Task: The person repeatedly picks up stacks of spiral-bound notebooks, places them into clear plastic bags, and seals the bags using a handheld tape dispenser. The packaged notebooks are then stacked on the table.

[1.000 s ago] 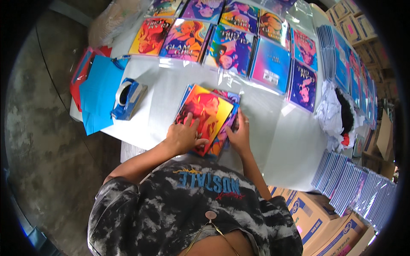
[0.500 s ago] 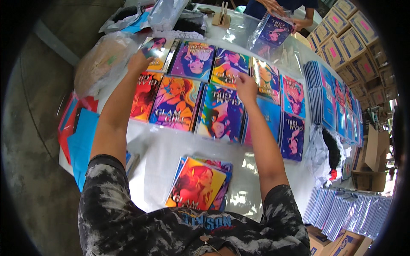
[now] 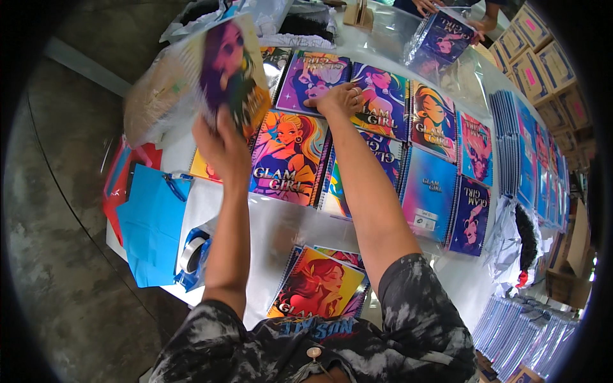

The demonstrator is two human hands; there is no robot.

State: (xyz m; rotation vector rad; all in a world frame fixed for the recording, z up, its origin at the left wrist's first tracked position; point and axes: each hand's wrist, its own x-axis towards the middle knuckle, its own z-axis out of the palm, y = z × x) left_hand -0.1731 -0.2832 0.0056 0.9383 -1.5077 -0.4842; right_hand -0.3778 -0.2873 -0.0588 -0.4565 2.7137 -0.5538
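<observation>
My left hand (image 3: pixel 220 143) holds a spiral notebook (image 3: pixel 230 70) with a colourful cartoon cover, lifted off the table and tilted. My right hand (image 3: pixel 338 99) reaches far forward and rests, fingers closed, on the edge between a purple-cover notebook (image 3: pixel 313 80) and the one beside it in the far row. Two rows of similar notebooks (image 3: pixel 290 156) lie spread on the white table (image 3: pixel 281 220). A small stack of notebooks with an orange and yellow cover (image 3: pixel 316 287) lies near my chest.
A blue tape dispenser (image 3: pixel 191 258), blue sheets (image 3: pixel 150 223) and red sheets (image 3: pixel 118 185) sit at the table's left edge. Tall stacks of blue notebooks (image 3: pixel 517 147) line the right side. Cardboard boxes (image 3: pixel 543 64) stand far right. Another person's hands (image 3: pixel 447 13) hold a notebook at the far end.
My hands left the near stack and reached to the far rows. The left hand has picked up a notebook and lifted it; the right hand moved left onto the purple-cover notebook.
</observation>
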